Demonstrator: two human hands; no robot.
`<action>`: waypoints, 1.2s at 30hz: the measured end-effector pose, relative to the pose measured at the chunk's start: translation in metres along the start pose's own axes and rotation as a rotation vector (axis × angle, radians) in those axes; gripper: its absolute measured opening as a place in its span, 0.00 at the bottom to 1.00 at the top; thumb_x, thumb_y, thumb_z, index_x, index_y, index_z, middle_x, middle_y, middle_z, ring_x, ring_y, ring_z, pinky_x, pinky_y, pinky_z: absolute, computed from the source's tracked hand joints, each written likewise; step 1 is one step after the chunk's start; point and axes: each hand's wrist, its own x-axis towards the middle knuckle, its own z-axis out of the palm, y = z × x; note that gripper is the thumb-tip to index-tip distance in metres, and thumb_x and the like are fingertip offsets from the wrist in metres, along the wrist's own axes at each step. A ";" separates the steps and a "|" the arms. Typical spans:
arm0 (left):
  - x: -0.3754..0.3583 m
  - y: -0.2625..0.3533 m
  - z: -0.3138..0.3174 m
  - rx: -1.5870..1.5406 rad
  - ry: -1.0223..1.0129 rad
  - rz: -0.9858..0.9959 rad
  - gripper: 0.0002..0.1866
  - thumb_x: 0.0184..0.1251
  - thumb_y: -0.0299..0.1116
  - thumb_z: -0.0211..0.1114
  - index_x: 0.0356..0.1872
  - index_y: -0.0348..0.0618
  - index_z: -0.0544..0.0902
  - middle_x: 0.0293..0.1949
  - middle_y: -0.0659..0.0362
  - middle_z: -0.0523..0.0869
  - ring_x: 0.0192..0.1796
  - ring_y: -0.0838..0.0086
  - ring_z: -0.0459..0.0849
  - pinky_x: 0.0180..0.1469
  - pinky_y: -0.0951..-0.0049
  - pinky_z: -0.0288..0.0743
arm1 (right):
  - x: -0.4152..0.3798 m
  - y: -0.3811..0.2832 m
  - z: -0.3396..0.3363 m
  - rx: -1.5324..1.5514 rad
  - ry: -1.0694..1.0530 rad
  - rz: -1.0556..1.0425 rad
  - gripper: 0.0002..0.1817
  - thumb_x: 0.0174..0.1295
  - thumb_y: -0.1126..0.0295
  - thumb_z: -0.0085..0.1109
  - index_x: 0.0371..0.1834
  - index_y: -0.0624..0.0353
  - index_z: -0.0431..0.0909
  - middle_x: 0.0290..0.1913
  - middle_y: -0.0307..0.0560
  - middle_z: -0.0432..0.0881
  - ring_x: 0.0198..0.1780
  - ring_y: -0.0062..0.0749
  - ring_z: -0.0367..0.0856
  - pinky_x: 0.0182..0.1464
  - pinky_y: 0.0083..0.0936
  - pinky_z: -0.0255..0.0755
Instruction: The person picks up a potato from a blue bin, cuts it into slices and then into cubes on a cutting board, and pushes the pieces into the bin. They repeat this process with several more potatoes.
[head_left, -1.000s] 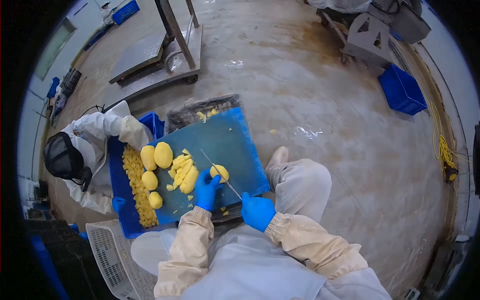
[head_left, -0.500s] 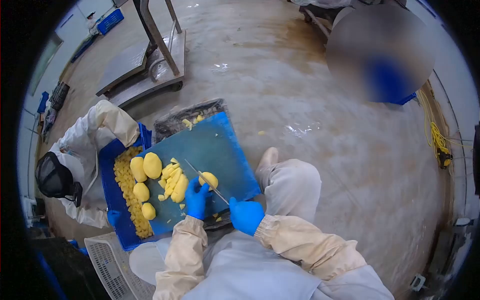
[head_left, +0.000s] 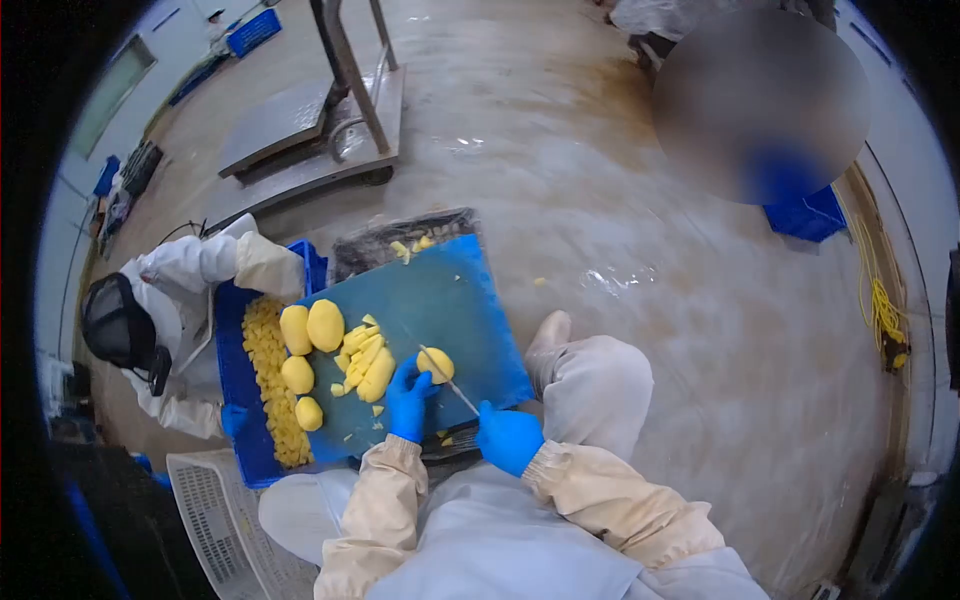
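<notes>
My right hand (head_left: 510,438), in a blue glove, is closed round the handle of a knife (head_left: 455,388). The blade lies across a peeled potato (head_left: 436,366) on the blue cutting board (head_left: 470,300). My left hand (head_left: 407,400), also gloved, has its fingertips against the left side of that potato, near the blade. Left of my hands lies a heap of cut potato pieces (head_left: 362,350). Several whole peeled potatoes (head_left: 325,325) sit along the board's left side.
A blue crate (head_left: 230,350) of diced potato adjoins the board's left edge, with a co-worker (head_left: 165,310) beside it. A dark crate (head_left: 350,250) shows behind the board. A white basket (head_left: 205,510) is at lower left, a platform cart (head_left: 300,150) farther ahead.
The whole view has shifted, so the board and hands appear slightly farther right. The knife and both hands keep nearly the same place on the potato. The co-worker's arm has moved over the crate.
</notes>
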 end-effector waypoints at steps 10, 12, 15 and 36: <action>0.021 0.001 0.012 -0.054 -0.043 0.037 0.22 0.56 0.24 0.62 0.54 0.40 0.74 0.39 0.58 0.77 0.38 0.76 0.77 0.35 0.77 0.78 | 0.021 0.050 -0.032 1.107 -0.207 0.422 0.08 0.56 0.73 0.52 0.36 0.65 0.71 0.18 0.42 0.73 0.15 0.25 0.71 0.15 0.23 0.67; 0.021 0.001 0.011 -0.160 -0.039 -0.019 0.20 0.57 0.25 0.61 0.53 0.39 0.74 0.39 0.58 0.78 0.37 0.77 0.77 0.35 0.76 0.78 | 0.023 0.058 -0.031 1.158 -0.229 0.435 0.07 0.56 0.73 0.52 0.37 0.64 0.71 0.19 0.43 0.73 0.15 0.26 0.71 0.15 0.23 0.67; 0.019 0.003 0.008 -0.221 -0.041 -0.089 0.18 0.61 0.26 0.58 0.53 0.37 0.73 0.42 0.57 0.79 0.39 0.75 0.80 0.36 0.76 0.79 | 0.022 0.066 -0.028 1.248 -0.238 0.493 0.07 0.57 0.74 0.52 0.38 0.63 0.71 0.20 0.44 0.74 0.15 0.26 0.70 0.16 0.23 0.67; 0.021 -0.006 0.051 0.625 0.141 0.358 0.24 0.54 0.37 0.63 0.52 0.38 0.74 0.44 0.45 0.74 0.45 0.52 0.76 0.48 0.60 0.70 | -0.020 0.047 -0.038 0.689 0.074 0.429 0.11 0.56 0.72 0.50 0.41 0.62 0.74 0.18 0.45 0.75 0.15 0.28 0.73 0.17 0.28 0.68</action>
